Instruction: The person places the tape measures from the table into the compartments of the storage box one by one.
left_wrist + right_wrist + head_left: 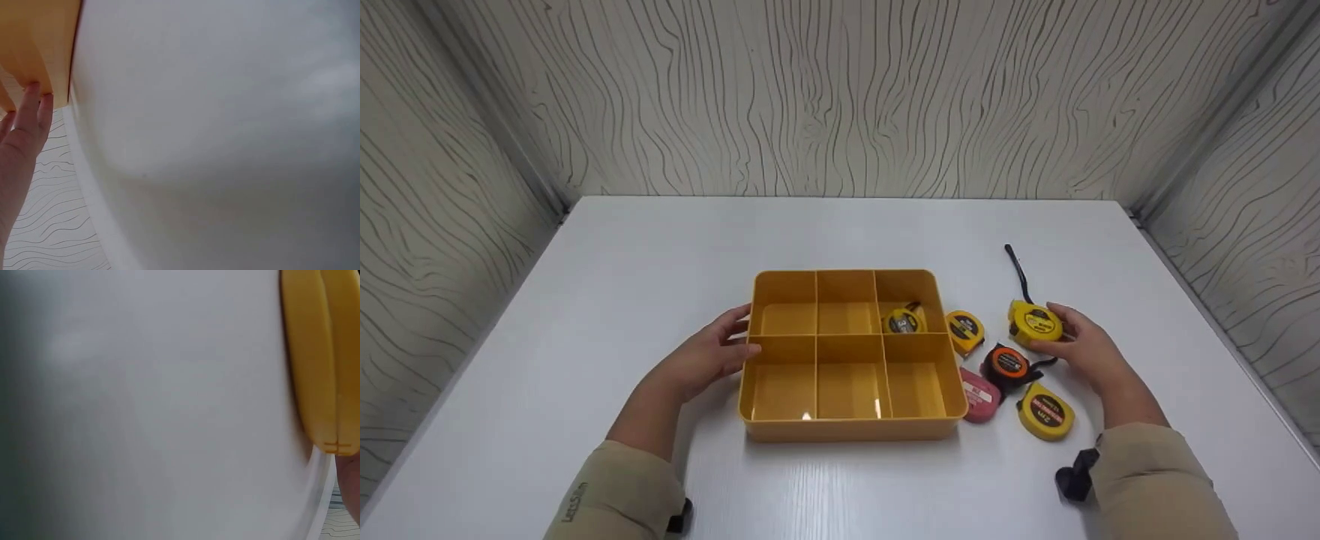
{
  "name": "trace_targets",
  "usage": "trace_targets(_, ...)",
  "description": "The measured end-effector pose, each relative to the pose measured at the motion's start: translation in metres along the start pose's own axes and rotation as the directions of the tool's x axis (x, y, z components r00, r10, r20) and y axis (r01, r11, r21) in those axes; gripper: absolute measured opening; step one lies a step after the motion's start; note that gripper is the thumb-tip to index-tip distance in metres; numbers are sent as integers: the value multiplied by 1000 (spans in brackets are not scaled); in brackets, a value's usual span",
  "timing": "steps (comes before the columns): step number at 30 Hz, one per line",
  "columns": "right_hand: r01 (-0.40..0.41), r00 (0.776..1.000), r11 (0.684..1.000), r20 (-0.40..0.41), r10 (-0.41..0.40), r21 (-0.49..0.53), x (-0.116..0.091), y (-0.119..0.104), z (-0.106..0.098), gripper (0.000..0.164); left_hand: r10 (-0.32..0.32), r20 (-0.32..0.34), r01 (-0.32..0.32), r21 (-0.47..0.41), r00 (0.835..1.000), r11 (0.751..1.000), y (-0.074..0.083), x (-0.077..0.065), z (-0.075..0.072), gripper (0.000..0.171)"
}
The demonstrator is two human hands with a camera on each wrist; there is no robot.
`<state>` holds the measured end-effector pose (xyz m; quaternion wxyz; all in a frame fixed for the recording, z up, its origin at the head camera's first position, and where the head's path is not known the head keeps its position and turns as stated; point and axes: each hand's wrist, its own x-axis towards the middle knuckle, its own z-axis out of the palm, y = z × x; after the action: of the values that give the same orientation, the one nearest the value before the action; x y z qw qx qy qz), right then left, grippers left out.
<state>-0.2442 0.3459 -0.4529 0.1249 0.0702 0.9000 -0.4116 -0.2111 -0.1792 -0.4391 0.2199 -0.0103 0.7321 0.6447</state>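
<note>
A yellow-orange organizer box (851, 429) with several compartments sits on the table. My left hand (706, 358) touches its left side; in the left wrist view, straight fingertips (32, 90) rest against the outer wall. My right hand (1091, 349) pinches a yellow tape measure (1035, 322) between fingers and thumb, its black strap pointing away. A small yellow tape measure (903, 321) lies in the back right compartment. Below the held one lie a black and orange tape measure (1008, 364) and a yellow tape measure (1046, 412).
Against the box's right side lie a yellow-orange tape measure (965, 331) and a pink tape measure (981, 397). The white table (660, 247) meets a wood-patterned back panel (840, 97), with side panels left and right.
</note>
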Motion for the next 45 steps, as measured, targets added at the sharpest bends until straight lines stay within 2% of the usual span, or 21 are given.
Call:
trace_targets(5,2,1000,1000,-15,-2,-14,0,2,0,103,15,6,-15,-13,1000,1000,-1,0,0,73)
trace_targets(13,0,999,1000,-44,-1,-29,-2,1,1,103,5,-9,-5,4,1000,1000,-1,0,0,73)
trace_targets(28,-13,996,1000,-87,15,18,-4,4,-6,104,-12,-19,13,28,1000,1000,2,-1,2,75)
trace_targets(33,-14,994,999,-106,19,51,-5,-1,-11,104,-13,-19,13,25,1000,1000,2,0,1,75)
trace_targets(45,10,990,998,-141,-2,59,-6,-19,-21,102,-23,-38,26,68,999,997,2,0,1,75)
